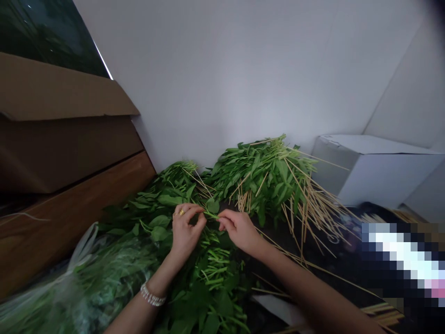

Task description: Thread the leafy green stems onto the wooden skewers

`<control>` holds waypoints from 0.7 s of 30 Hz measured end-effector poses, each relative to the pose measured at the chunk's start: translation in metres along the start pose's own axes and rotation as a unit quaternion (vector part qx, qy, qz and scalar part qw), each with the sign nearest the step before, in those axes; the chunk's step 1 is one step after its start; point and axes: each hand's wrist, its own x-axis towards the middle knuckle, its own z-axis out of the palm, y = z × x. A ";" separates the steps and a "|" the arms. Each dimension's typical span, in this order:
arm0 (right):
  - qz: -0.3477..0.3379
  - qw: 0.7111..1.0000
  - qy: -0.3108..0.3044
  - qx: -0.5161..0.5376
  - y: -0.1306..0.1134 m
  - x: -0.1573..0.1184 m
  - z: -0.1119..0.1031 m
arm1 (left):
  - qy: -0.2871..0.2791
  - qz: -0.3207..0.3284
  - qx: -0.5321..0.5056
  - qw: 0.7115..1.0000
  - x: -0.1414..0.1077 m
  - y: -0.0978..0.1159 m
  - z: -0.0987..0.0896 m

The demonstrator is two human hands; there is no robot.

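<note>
My left hand [187, 226], with rings on its fingers, pinches one end of a green leafy sprig [211, 215]. On the sprig's other end, the thumb and fingers of my right hand [239, 228] are closed. The sprig stretches across the short gap between the two hands. Just beneath them lies a bunch of cut green stems [214, 266] with leaves. Beyond my hands a large heap of leafy greens [239, 164] leans near the wall, with many thin wooden sticks [309, 199] poking out of it. Loose leaves [160, 227] spread beside my left hand.
A clear plastic bag [97, 273] of greens sits at the lower left. A cardboard box [62, 148] stands on a wooden surface [114, 185] at the left. A white box [382, 171] is at the right, against the white wall [236, 69]. More sticks [382, 313] lie at the lower right.
</note>
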 end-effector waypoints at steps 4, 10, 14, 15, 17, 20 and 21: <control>0.008 1.000 0.025 -0.001 0.004 0.002 -0.004 | 0.049 -0.164 -0.096 0.981 0.007 -0.020 -0.005; 0.059 0.995 0.056 0.063 0.022 0.006 -0.011 | 0.140 -0.241 -0.170 0.945 0.016 -0.036 -0.014; 0.082 0.991 0.044 0.097 0.027 0.007 -0.005 | 0.106 -0.148 -0.085 0.980 0.007 -0.020 -0.012; 0.085 0.991 0.040 0.098 0.027 0.007 -0.004 | 0.096 -0.116 -0.054 0.987 0.004 -0.017 -0.011; 0.086 0.991 0.033 0.092 0.025 0.006 -0.002 | 0.069 -0.040 -0.004 0.997 -0.001 -0.013 -0.010; 0.074 0.995 0.021 0.069 0.019 0.003 -0.002 | 0.005 0.099 0.043 0.994 -0.006 -0.010 -0.008; 0.064 0.996 0.016 0.052 0.015 0.002 -0.002 | -0.015 0.144 0.056 0.988 -0.008 -0.009 -0.007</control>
